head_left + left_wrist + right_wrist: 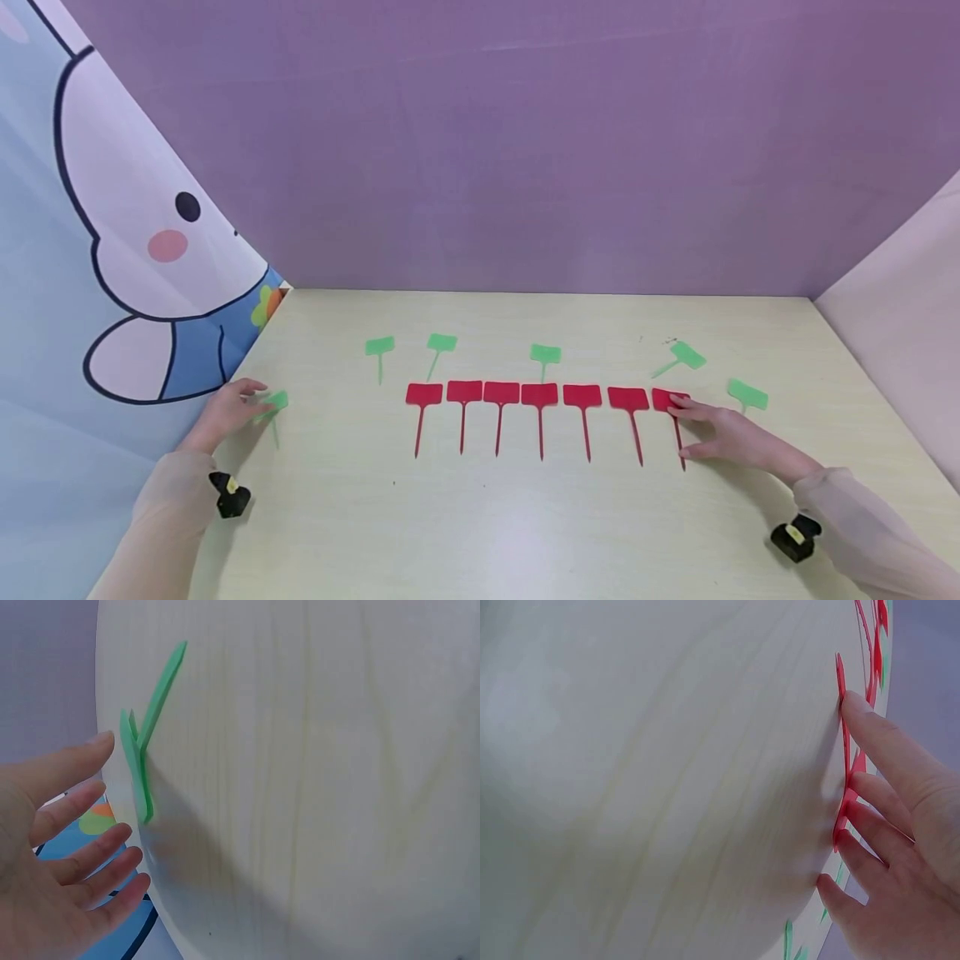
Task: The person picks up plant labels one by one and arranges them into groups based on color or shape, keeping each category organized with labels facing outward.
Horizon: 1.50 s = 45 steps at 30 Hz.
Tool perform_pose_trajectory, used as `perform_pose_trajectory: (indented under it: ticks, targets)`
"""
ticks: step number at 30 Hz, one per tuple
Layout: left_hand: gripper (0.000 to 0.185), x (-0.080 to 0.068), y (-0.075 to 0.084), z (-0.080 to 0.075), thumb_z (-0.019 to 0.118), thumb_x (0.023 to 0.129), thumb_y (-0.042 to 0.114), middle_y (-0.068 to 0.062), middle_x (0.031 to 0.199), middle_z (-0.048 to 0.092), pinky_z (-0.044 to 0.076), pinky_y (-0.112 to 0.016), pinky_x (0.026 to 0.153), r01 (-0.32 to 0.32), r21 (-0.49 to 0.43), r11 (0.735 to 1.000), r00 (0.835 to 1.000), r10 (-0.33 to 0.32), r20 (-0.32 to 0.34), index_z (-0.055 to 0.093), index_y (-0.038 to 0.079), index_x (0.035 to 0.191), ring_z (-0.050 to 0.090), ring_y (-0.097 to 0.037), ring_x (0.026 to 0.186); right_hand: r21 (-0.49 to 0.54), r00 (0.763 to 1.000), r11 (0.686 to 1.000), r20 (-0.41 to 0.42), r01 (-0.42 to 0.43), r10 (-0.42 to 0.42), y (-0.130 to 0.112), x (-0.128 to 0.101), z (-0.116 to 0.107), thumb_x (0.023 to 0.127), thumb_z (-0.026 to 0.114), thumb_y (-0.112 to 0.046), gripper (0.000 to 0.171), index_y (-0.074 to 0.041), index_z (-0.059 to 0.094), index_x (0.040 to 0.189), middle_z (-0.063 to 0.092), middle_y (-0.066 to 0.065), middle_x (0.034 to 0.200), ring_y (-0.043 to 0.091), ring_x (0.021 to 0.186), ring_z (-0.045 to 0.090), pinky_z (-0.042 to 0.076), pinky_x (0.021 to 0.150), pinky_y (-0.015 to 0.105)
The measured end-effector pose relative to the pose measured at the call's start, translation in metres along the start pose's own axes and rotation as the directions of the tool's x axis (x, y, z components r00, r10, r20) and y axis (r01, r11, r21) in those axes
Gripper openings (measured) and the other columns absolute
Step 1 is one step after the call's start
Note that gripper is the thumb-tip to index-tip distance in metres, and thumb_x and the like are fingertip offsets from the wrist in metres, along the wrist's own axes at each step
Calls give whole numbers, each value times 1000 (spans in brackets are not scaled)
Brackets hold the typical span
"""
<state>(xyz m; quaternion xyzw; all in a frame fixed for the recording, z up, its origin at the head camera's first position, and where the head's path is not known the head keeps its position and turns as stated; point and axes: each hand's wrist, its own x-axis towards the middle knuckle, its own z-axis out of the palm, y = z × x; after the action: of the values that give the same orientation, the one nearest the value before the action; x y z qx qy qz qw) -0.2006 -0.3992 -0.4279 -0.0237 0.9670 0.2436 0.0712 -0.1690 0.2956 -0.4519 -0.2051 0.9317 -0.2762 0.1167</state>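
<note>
The right hand (731,437) lies flat with fingers straight on the last red plant label (670,402), at 3 o'clock of the row, likely aligning it. The left hand (225,412), fingers spread, touches a green plant label (276,403) at 9 o'clock.

Rightmost red plant label (670,402) partly under right hand (731,437) (stake mostly covered).

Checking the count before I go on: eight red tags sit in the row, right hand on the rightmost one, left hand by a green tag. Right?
Not quite: the head view shows seven red tags in the row, not eight. The rest holds: the right hand rests its fingers on the rightmost red tag, and the left hand is by a green tag at the table edge.
</note>
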Motion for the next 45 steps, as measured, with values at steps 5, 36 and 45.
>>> perform_pose_trajectory:
  ticks: [5,36,45]
  targets:
    - [52,3,-3,0,60,82,22,-36,115,42,38,-52,82,40,-15,999,999,-40,37,43,-15,115,41,-47,103,-5,1000,1000,6,-2,2,1,0,-1,68,73,-28,72,8,45,124,36,30,130,50,118,29,31,91,58]
    - [47,9,-8,4,63,80,24,-35,112,44,31,-55,86,41,-12,999,998,-40,51,51,-12,107,38,-46,102,-14,1000,1000,-5,11,-11,-1,-1,0,68,73,-30,70,8,48,121,37,29,130,49,118,30,32,90,57]
    - [43,11,-8,6,63,81,17,-31,104,49,40,-46,78,37,-71,997,997,-32,67,48,-15,106,47,-37,90,-42,1000,999,-1,16,-16,-1,-1,-1,68,73,-28,69,8,47,122,37,29,130,48,118,31,36,89,52]
